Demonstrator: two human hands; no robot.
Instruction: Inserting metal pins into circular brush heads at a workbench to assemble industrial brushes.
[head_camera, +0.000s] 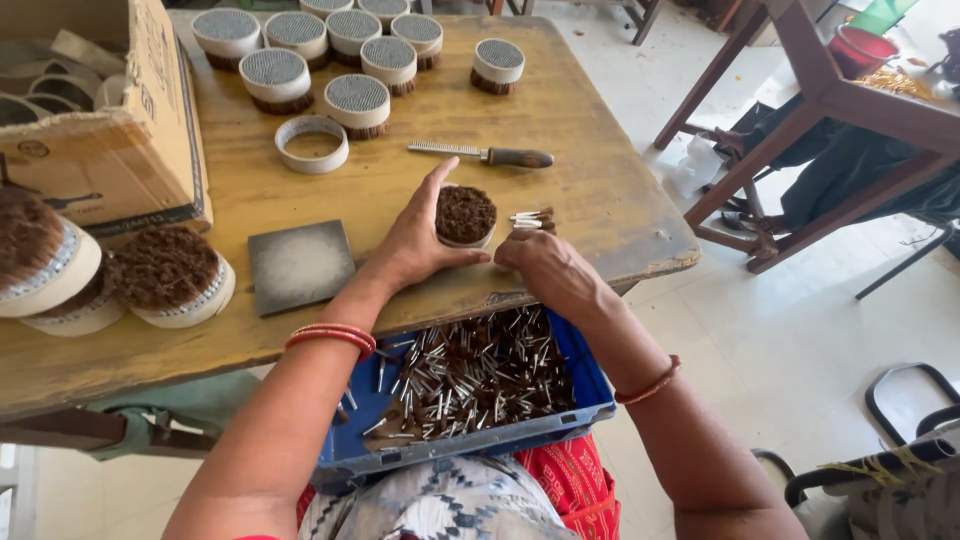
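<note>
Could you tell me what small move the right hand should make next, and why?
Probably push the small bundle of brown tufts pinched in the right hand into the tuft-filled ring, since the left hand cups that ring right beside it.

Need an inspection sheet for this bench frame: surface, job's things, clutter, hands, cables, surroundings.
Surface: worn yellow wooden table.
Job's things: white ring packed with brown tufts; small bundle of metal-tipped tufts; blue crate of loose tufts on the lap.
Clutter: filled rings in rows, empty ring, comb tool, grey square pad, cardboard box.
Hands: left hand cups the packed ring; right hand pinches the bundle.
Cables: nothing seen.
Surroundings: tiled floor, second wooden table.
</note>
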